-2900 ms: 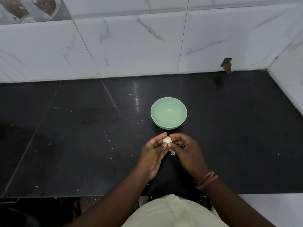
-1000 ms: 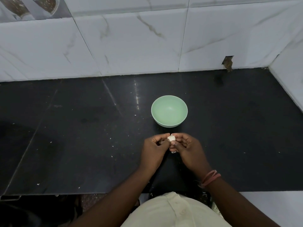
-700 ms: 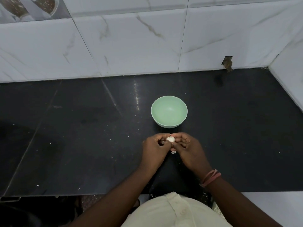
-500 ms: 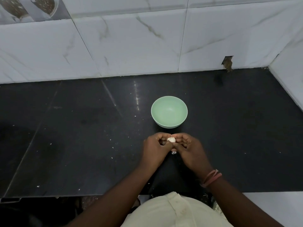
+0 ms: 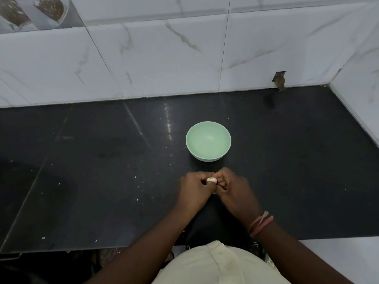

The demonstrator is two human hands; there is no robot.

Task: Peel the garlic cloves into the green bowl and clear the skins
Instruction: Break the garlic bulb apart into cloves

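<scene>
**Asker:** Marbled white tiles behind, glossy black desk [image 5: 102, 181] underneath. What worries you at this point?

**Me:** Mostly the garlic clove [image 5: 211, 179] itself. My left hand [image 5: 194, 191] and right hand [image 5: 233, 191] are both curled tight around it, fingers [image 5: 222, 177] pinching from either side, so only a small pale bit shows between them. It looks small and rounded, and I judge it would be slick once bare. If I squeeze too hard while tearing, it could shoot out and skid across this polished stone.

**Asker:** Where would it end up?

**Me:** Possibly off the near edge, since I hold it close to that edge, in front of my body. The green bowl [image 5: 208, 124] sits just beyond my hands, toward the middle of the desk, not touching them. It looks empty, smooth and matte, with a thin rim, likely light plastic. A knock from my knuckles could slide it toward the back edge.

**Asker:** And the skins?

**Me:** Papery and thin, I expect. Pale flecks [image 5: 138, 187] already dot the dark surface left of my hands, though I cannot tell whether they are skin. Such scraps would cling to fingers or drift, so some could drop into the bowl with the clove, or get missed when I clear up.
</scene>
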